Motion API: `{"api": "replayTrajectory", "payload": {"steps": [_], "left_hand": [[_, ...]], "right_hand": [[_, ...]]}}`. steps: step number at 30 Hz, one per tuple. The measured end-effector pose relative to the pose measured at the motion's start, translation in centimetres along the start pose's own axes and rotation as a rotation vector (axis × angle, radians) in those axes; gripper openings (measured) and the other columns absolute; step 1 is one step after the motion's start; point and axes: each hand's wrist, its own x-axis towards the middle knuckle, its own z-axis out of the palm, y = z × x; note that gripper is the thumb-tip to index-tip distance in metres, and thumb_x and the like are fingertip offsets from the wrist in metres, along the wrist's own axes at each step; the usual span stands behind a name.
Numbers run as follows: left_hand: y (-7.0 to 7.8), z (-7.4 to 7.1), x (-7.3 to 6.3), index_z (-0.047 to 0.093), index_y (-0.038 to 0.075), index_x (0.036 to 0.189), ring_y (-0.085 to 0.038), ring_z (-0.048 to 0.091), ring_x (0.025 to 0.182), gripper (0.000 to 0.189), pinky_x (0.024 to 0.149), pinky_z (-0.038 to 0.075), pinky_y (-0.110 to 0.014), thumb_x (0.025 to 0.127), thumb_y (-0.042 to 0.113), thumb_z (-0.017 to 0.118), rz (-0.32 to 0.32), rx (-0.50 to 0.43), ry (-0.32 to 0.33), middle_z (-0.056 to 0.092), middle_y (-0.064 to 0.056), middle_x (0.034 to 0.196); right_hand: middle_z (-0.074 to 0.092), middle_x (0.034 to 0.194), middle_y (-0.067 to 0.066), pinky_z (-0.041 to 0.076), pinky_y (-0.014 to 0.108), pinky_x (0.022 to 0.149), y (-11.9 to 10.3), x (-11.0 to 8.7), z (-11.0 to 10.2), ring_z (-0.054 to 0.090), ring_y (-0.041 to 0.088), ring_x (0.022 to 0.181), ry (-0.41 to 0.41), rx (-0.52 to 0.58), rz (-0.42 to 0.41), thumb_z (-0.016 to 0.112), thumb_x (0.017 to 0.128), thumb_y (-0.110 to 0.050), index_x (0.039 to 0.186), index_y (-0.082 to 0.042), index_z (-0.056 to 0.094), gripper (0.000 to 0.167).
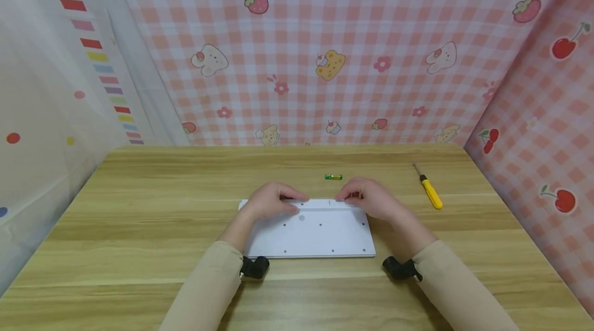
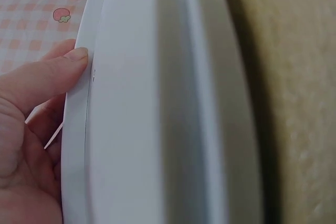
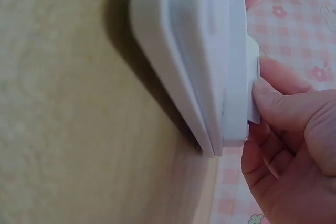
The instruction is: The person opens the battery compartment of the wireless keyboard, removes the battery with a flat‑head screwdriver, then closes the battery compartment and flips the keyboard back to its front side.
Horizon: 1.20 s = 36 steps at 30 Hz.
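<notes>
A white keyboard point(image 1: 320, 238) lies face down on the table, several dark screw spots on its underside and a raised strip along its far edge. My left hand point(image 1: 271, 201) grips that strip left of the middle. In the left wrist view the thumb of the left hand point(image 2: 31, 114) presses the strip's face, with fingers behind. Near the strip's right end is my right hand point(image 1: 371, 199). The right wrist view shows this hand point(image 3: 294, 140) pinching a small white cover point(image 3: 254, 106) at the strip's outer side; whether it is seated is unclear.
A green battery point(image 1: 333, 177) lies just beyond the keyboard. To the right is a screwdriver point(image 1: 431, 192) with a yellow handle, its tip pointing away. The wooden table point(image 1: 185, 176) ends at a pink checked cloth point(image 1: 297, 104) behind.
</notes>
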Motion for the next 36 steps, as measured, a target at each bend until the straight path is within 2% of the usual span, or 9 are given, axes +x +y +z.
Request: {"api": "replayTrajectory", "payload": {"steps": [7, 22, 27, 30, 36], "left_hand": [[0.1, -0.1, -0.1, 0.078, 0.023, 0.11, -0.017, 0.063, 0.112, 0.028, 0.102, 0.045, -0.041, 0.084, 0.011, 0.079, 0.008, -0.004, -0.001, 0.071, 0.006, 0.113], [0.2, -0.1, 0.0, 0.078, 0.023, 0.109, -0.016, 0.063, 0.111, 0.027, 0.101, 0.046, -0.04, 0.084, 0.012, 0.079, 0.017, 0.023, 0.006, 0.072, 0.006, 0.113], [0.3, 0.0, 0.0, 0.078, 0.023, 0.109, -0.017, 0.063, 0.112, 0.028, 0.102, 0.045, -0.041, 0.084, 0.012, 0.08, 0.02, 0.038, 0.011, 0.072, 0.005, 0.113], [0.3, 0.0, 0.0, 0.078, 0.022, 0.11, -0.018, 0.063, 0.111, 0.028, 0.101, 0.045, -0.041, 0.083, 0.012, 0.08, 0.025, 0.048, 0.013, 0.072, 0.005, 0.113], [0.1, 0.2, -0.1, 0.078, 0.021, 0.11, -0.018, 0.064, 0.109, 0.029, 0.099, 0.047, -0.04, 0.083, 0.011, 0.079, 0.051, 0.055, 0.032, 0.072, 0.004, 0.112]], "right_hand": [[0.065, 0.099, -0.004, 0.05, 0.035, 0.079, -0.1, 0.1, 0.3, 0.058, 0.016, 0.09, 0.008, -0.059, -0.024, 0.069, 0.09, 0.002, 0.097, -0.019, 0.078, 0.024], [0.063, 0.101, -0.003, 0.051, 0.031, 0.074, 0.6, -0.4, 0.2, 0.056, 0.015, 0.088, 0.006, -0.114, -0.15, 0.074, 0.087, -0.002, 0.103, -0.016, 0.079, 0.022], [0.063, 0.099, -0.002, 0.05, 0.035, 0.078, 0.6, -0.6, 0.6, 0.055, 0.017, 0.09, 0.047, -0.24, -0.263, 0.076, 0.085, -0.001, 0.101, -0.017, 0.081, 0.023], [0.063, 0.098, 0.001, 0.049, 0.037, 0.08, 0.4, -0.7, 0.9, 0.054, 0.019, 0.091, 0.064, -0.272, -0.321, 0.076, 0.084, 0.001, 0.101, -0.016, 0.081, 0.025], [0.062, 0.099, 0.0, 0.049, 0.036, 0.079, 0.1, -0.9, 1.0, 0.053, 0.018, 0.091, 0.062, -0.239, -0.28, 0.074, 0.085, 0.004, 0.102, -0.016, 0.081, 0.027]]}}
